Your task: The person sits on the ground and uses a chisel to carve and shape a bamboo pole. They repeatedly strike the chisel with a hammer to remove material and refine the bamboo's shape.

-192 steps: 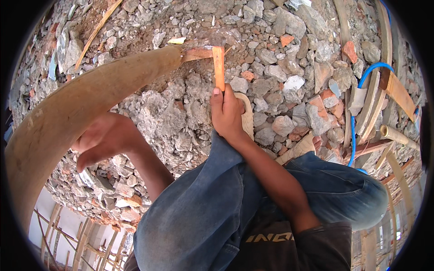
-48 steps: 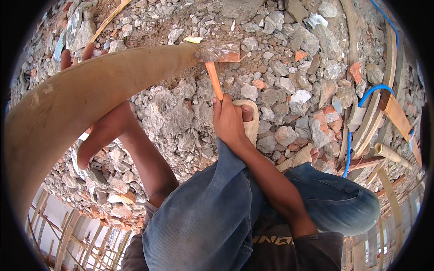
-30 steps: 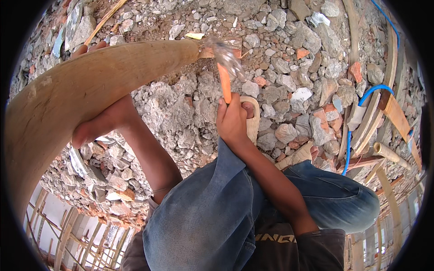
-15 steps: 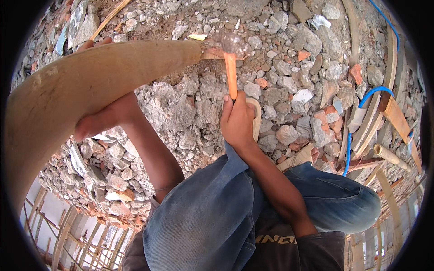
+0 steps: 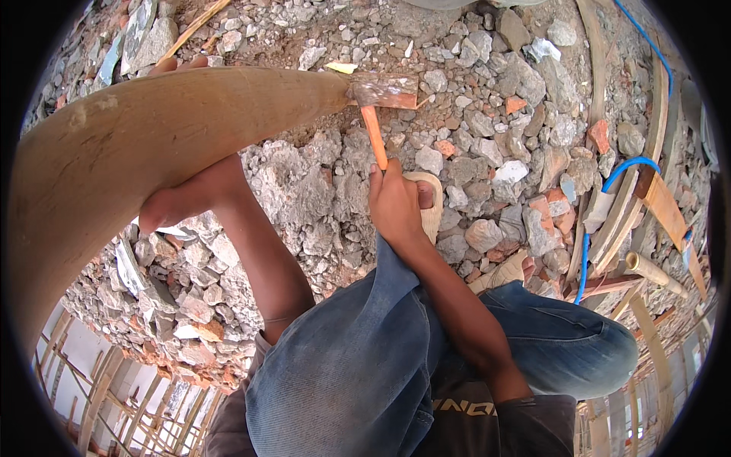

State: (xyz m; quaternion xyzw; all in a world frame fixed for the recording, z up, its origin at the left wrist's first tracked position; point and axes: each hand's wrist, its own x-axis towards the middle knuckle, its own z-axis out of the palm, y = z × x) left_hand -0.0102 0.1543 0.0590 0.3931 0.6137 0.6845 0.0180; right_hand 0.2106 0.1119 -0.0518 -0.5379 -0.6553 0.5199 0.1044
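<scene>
A thick, tan wooden pole point(image 5: 205, 103) reaches in from the left edge, its narrow end lying by the rubble. My left hand point(image 5: 194, 194) grips it from below, with fingertips showing over its far side. My right hand point(image 5: 396, 202) is closed round the orange handle of a hammer point(image 5: 372, 133). The hammer's head rests against or just over the pole's narrow end, beside a short reddish-brown wood piece point(image 5: 400, 90). Whether that piece is joined to the pole I cannot tell.
Broken concrete and brick rubble point(image 5: 487, 152) covers the ground. My sandalled foot point(image 5: 426, 198) is just right of the right hand. Farther right lie long wooden planks point(image 5: 620, 217), a blue hose point(image 5: 632, 164) and a round pole point(image 5: 659, 276). A yellow scrap point(image 5: 341, 68) lies beyond the pole's tip.
The hammer's head, blurred before, has come left and nearer onto the pole's end. The reddish-brown wood piece shows more fully. My left hand keeps its grip, slightly shifted right in view.
</scene>
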